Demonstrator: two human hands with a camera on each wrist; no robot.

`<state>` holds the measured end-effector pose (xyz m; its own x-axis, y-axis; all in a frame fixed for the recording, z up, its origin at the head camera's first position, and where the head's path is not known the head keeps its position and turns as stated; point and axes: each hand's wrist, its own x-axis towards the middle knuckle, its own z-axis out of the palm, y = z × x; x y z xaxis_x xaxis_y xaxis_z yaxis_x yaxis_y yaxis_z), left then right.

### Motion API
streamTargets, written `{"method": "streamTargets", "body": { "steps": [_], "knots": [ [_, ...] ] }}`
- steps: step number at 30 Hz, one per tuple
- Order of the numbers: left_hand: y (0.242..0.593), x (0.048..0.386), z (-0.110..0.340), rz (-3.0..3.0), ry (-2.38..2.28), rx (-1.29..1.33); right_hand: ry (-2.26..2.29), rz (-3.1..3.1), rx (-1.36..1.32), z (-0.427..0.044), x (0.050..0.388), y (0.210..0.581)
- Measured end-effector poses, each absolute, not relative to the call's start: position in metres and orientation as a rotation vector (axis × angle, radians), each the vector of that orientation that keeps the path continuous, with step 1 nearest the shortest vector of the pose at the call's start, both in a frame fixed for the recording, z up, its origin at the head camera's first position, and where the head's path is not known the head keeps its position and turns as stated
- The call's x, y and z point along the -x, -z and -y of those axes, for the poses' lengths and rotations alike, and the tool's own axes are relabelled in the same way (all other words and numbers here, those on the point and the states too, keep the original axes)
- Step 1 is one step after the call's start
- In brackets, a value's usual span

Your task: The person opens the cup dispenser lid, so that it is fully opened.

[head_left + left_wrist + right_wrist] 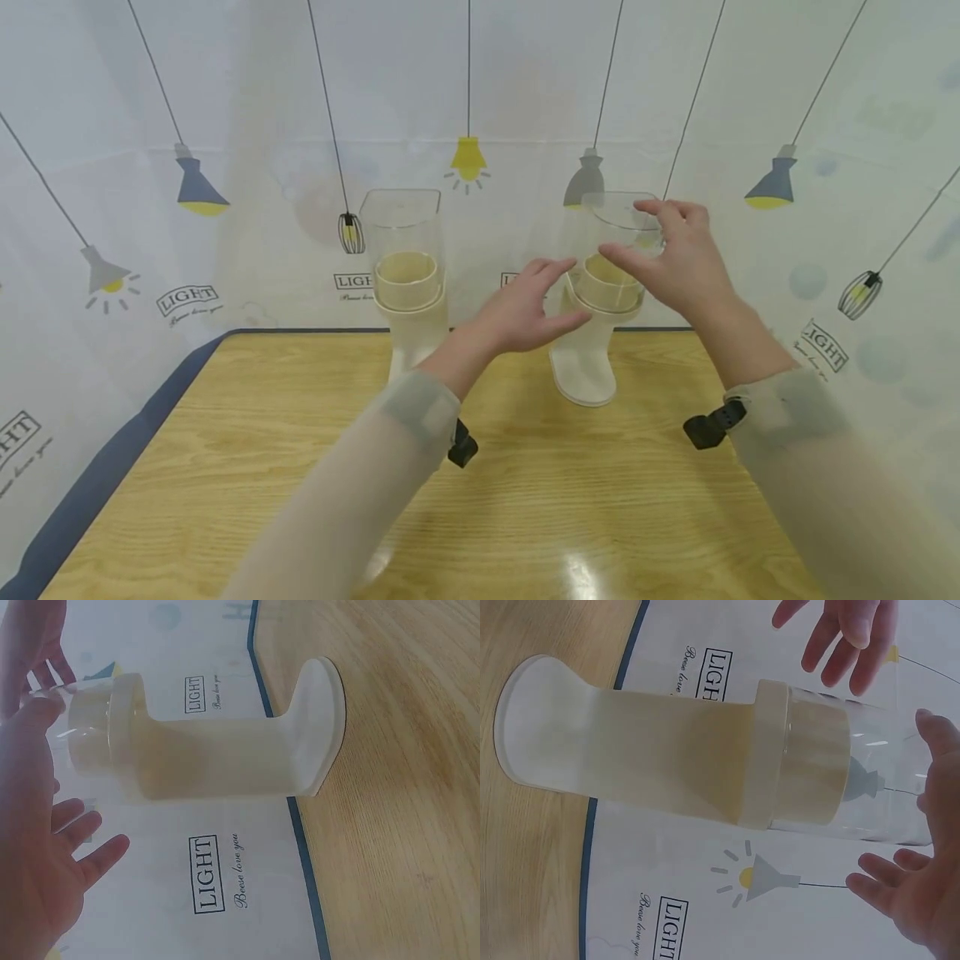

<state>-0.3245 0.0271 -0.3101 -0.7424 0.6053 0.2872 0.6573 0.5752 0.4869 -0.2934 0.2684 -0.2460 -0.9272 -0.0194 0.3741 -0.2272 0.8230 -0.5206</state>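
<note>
Between my hands stands a cream dispenser [587, 362] with a rounded foot, upright at the table's back edge. On top of it sits a clear container [877, 817] around a cream inner ring. My left hand [528, 308], fingers spread, is at the left and front of this dispenser. Higher up, the right hand [678, 258] is at the container's right side with its thumb and fingers apart. Neither hand grips it; whether the fingertips touch the clear wall I cannot tell.
A second dispenser [416, 329] of the same kind, also topped by a clear container [401, 221], stands to the left, its foot partly hidden by my left arm. The wooden table [570, 492] ends at a sheet [262, 183] printed with lamps, directly behind.
</note>
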Motion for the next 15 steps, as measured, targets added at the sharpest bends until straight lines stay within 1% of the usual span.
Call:
{"method": "streamTargets", "body": {
  "steps": [15],
  "knots": [
    [0.319,0.332,-0.036,2.766,1.026,0.978,-1.051,2.551,-0.236,-0.277,0.293,0.258]
  ]
}}
